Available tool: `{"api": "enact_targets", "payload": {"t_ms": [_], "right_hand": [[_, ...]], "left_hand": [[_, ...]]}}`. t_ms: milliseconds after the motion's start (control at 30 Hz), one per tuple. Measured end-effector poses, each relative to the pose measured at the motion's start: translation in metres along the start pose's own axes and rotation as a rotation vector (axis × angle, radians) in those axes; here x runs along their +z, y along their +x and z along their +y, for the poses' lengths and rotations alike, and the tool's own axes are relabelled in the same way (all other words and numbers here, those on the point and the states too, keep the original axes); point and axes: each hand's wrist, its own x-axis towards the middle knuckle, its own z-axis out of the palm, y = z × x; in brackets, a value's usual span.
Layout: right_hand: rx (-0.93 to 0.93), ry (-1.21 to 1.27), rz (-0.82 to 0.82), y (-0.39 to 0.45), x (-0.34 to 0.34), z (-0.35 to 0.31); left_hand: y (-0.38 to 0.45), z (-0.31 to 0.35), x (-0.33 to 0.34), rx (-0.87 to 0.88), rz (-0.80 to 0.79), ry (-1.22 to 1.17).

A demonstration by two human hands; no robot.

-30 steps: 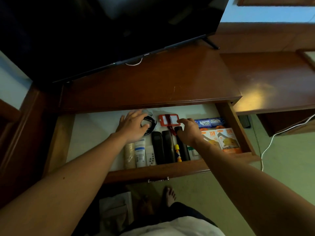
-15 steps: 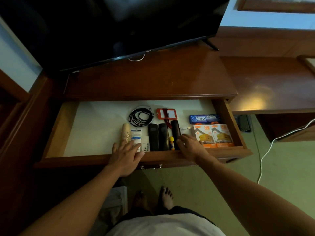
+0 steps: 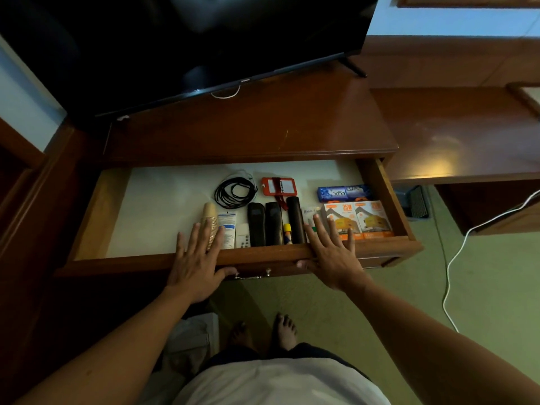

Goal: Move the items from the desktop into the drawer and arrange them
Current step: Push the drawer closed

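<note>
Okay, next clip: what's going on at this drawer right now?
A person has both hands flat on the front edge of the open drawer, the left hand near the stack of paper cups and the right hand near the two orange boxes. The items sit in the drawer in a row: a tube, remotes, a coiled black cable and a red tag. The desktop holds only the TV.

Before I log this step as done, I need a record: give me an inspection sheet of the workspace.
Surface: desktop bare wood, only a TV standing.
Job's things: drawer open; remotes, paper cups, tube, orange boxes, soap pack, red tag inside.
Clutter: nothing seen.
Hands: left hand and right hand flat on the drawer front.
Cables: black coil in drawer; white cable on floor.
Surroundings: green floor.
</note>
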Motion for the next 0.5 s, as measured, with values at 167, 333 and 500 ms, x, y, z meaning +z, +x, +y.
{"api": "enact_targets", "payload": {"t_ms": [167,333,500], "right_hand": [[-0.005,-0.021,0.013,0.0011,0.0041,-0.0001],[-0.006,-0.027,0.012,0.0028,0.0043,0.0000],[-0.001,-0.050,0.016,0.0016,0.0038,-0.0006]], "left_hand": [[0.0007,0.0035,-0.0021,-0.019,-0.006,-0.021],[0.0036,0.0022,-0.0051,-0.006,-0.030,-0.056],[0.0072,-0.0015,-0.0049,0.018,-0.079,-0.047]]}}
